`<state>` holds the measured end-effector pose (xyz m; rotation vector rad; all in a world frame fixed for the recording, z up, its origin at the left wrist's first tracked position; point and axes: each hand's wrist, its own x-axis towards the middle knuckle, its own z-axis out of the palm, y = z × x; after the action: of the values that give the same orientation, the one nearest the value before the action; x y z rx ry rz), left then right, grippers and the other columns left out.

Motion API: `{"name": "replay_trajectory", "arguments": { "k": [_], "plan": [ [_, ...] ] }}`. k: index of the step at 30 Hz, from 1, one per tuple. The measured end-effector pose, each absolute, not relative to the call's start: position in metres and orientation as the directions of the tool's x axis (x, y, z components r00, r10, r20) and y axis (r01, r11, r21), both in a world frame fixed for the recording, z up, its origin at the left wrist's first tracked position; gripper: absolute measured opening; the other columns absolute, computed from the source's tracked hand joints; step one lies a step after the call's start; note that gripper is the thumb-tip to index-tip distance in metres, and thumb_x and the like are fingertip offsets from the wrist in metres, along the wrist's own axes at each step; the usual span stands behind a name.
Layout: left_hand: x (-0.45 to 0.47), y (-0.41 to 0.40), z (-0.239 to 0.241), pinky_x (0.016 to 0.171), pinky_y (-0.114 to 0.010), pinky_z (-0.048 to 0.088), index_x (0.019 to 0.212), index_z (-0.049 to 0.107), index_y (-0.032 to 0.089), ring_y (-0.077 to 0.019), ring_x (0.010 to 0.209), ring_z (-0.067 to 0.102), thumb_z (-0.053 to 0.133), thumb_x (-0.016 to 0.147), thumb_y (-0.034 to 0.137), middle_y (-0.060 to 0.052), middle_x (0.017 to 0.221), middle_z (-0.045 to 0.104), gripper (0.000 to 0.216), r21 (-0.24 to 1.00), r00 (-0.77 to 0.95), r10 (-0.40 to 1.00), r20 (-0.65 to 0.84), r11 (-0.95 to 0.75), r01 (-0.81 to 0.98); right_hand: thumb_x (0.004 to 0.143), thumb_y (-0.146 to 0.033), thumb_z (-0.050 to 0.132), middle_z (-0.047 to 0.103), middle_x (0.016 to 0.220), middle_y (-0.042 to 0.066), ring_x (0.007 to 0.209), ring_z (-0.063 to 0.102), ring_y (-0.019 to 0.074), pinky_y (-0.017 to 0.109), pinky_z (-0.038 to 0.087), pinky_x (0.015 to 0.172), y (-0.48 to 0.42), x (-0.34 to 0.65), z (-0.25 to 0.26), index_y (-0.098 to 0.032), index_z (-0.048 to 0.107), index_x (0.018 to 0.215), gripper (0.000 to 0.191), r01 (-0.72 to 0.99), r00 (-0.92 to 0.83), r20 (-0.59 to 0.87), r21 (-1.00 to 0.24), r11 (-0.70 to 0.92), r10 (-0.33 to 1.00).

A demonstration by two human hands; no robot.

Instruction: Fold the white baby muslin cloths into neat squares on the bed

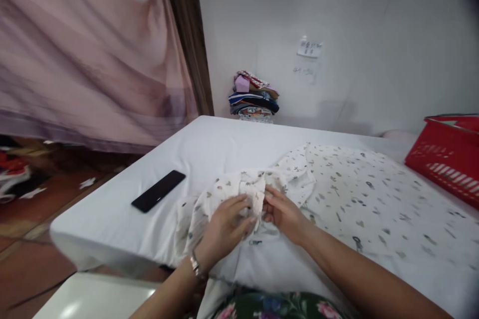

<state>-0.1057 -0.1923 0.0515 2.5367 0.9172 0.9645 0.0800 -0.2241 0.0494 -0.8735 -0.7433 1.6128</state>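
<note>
A white garment (337,184) with a small leaf-like print lies over the near part of the table. Its right part is spread flat, while the left part is bunched up in front of me. My left hand (229,224), with a bracelet at the wrist, has its fingers curled on the bunched cloth. Across from it, my right hand (282,212) pinches the edge of a folded strip of the same cloth. The fingertips of both hands are close together, partly hidden by the fabric. I cannot make out which part of the garment this strip is.
A black phone (158,191) lies on the white-covered table (209,144), left of the garment. Folded clothes (254,97) are stacked at the back by the wall. At the right edge stands a red plastic basket (445,154). A pink curtain (93,50) hangs at left.
</note>
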Motion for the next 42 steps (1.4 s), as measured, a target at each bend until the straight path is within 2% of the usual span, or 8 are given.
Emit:
{"name": "replay_trajectory", "arguments": {
  "k": [5, 10, 17, 20, 25, 31, 35, 42],
  "plan": [
    [-0.095, -0.212, 0.052, 0.103, -0.051, 0.027, 0.118, 0.050, 0.019, -0.0279, 0.118, 0.045, 0.068, 0.066, 0.050, -0.012, 0.124, 0.053, 0.063, 0.388, 0.627, 0.638, 0.446, -0.770, 0.507, 0.070, -0.021, 0.069, 0.059, 0.105, 0.001, 0.078, 0.055, 0.0120, 0.021, 0.045, 0.060, -0.238, 0.082, 0.047, -0.031, 0.040, 0.129, 0.066, -0.474, -0.088, -0.097, -0.871, -0.128, 0.991],
    [-0.090, -0.217, 0.049, 0.101, -0.046, 0.028, 0.112, 0.054, 0.020, -0.0215, 0.103, 0.053, 0.057, 0.079, 0.024, -0.008, 0.106, 0.062, 0.033, 0.421, 0.568, 0.699, 0.435, -0.716, 0.558, 0.066, -0.015, 0.068, 0.053, 0.115, 0.003, 0.081, 0.054, 0.0129, 0.023, 0.044, 0.061, -0.242, 0.081, 0.042, -0.035, 0.027, 0.136, 0.084, -0.427, -0.112, -0.040, -0.900, -0.085, 0.993],
    [-0.088, -0.210, 0.056, 0.065, -0.025, 0.043, 0.084, 0.061, 0.016, -0.0135, 0.067, 0.054, 0.051, 0.082, 0.034, 0.000, 0.073, 0.060, 0.020, 0.943, 0.327, 0.931, 0.160, -0.242, 0.230, 0.075, -0.023, 0.061, 0.055, 0.101, 0.004, 0.075, 0.052, 0.0125, 0.024, 0.043, 0.057, -0.245, 0.084, 0.034, -0.029, 0.042, 0.126, 0.055, -0.048, 0.011, 0.197, -0.979, 0.197, 0.980],
    [-0.086, -0.212, 0.064, 0.057, -0.022, 0.040, 0.080, 0.059, 0.014, -0.0117, 0.062, 0.050, 0.052, 0.080, 0.043, 0.001, 0.069, 0.057, 0.029, 0.997, 0.307, 0.951, 0.031, -0.053, 0.064, 0.079, -0.028, 0.058, 0.056, 0.096, 0.005, 0.073, 0.052, 0.0132, 0.026, 0.044, 0.058, -0.250, 0.089, 0.036, -0.025, 0.049, 0.116, 0.038, 0.173, 0.061, 0.328, -0.934, 0.314, 0.943],
    [-0.081, -0.221, 0.069, 0.058, -0.020, 0.037, 0.077, 0.059, 0.015, -0.0104, 0.064, 0.046, 0.054, 0.080, 0.042, 0.002, 0.068, 0.053, 0.028, 0.986, 0.353, 0.930, 0.100, -0.140, 0.089, 0.073, -0.033, 0.066, 0.056, 0.091, 0.004, 0.077, 0.053, 0.0161, 0.026, 0.044, 0.061, -0.253, 0.087, 0.039, -0.023, 0.051, 0.111, 0.042, 0.393, -0.053, 0.390, -0.838, 0.378, 0.919],
    [-0.079, -0.220, 0.067, 0.055, -0.020, 0.035, 0.069, 0.056, 0.014, -0.0090, 0.059, 0.042, 0.053, 0.081, 0.044, 0.003, 0.061, 0.048, 0.032, 0.977, 0.325, 0.936, 0.132, -0.179, 0.118, 0.079, -0.031, 0.059, 0.047, 0.060, -0.004, 0.052, 0.047, 0.0101, 0.023, 0.041, 0.050, -0.251, 0.081, 0.043, -0.019, 0.053, 0.082, 0.013, 0.031, 0.009, 0.184, -0.983, 0.184, 0.983],
    [-0.081, -0.220, 0.068, 0.064, -0.023, 0.042, 0.099, 0.059, 0.017, -0.0128, 0.072, 0.052, 0.047, 0.086, 0.038, 0.000, 0.080, 0.060, 0.027, 0.971, 0.298, 0.939, 0.173, -0.213, 0.109, 0.079, -0.028, 0.058, 0.053, 0.064, -0.004, 0.051, 0.050, 0.0098, 0.023, 0.044, 0.049, -0.253, 0.080, 0.050, -0.020, 0.053, 0.087, 0.013, -0.332, -0.057, 0.094, -0.941, 0.070, 0.994],
    [-0.083, -0.228, 0.066, 0.080, -0.029, 0.044, 0.100, 0.060, 0.019, -0.0153, 0.090, 0.054, 0.044, 0.086, 0.018, -0.006, 0.097, 0.058, 0.021, 0.712, 0.322, 0.781, 0.534, -0.621, 0.326, 0.077, -0.023, 0.059, 0.057, 0.073, -0.001, 0.059, 0.055, 0.0124, 0.026, 0.050, 0.051, -0.257, 0.069, 0.050, -0.020, 0.054, 0.093, 0.018, -0.430, -0.208, 0.074, -0.902, -0.023, 0.975]
  ]
}}
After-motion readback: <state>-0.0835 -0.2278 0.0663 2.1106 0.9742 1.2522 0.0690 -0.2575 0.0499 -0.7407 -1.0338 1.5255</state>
